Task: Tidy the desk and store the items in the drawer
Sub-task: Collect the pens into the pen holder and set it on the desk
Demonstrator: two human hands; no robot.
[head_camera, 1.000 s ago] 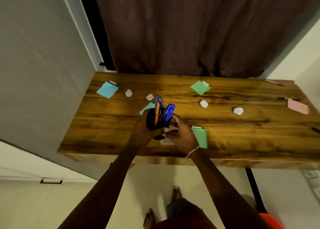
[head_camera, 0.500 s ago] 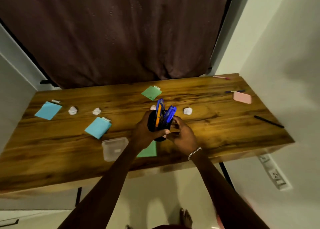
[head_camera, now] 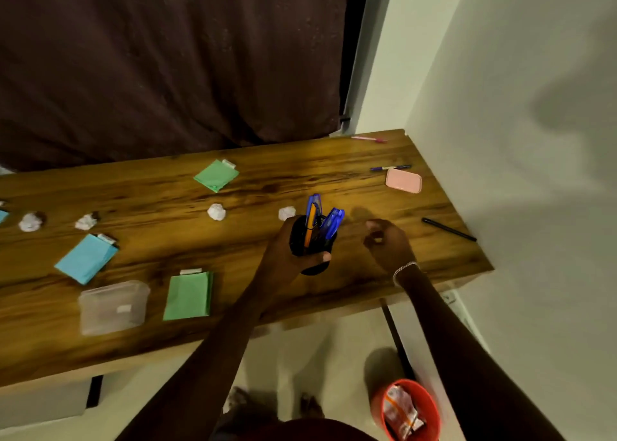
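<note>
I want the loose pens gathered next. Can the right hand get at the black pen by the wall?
Probably yes: the right hand is free, and only bare desk lies between it and the black pen; the left hand holds the pen holder.

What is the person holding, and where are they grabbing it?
The left hand grips the black pen holder around its side. The right hand holds nothing visible.

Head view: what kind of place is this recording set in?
Probably a home room with a study desk: a wooden desk set in a wall corner, a dark curtain behind it, and a red bin on the floor.
</note>
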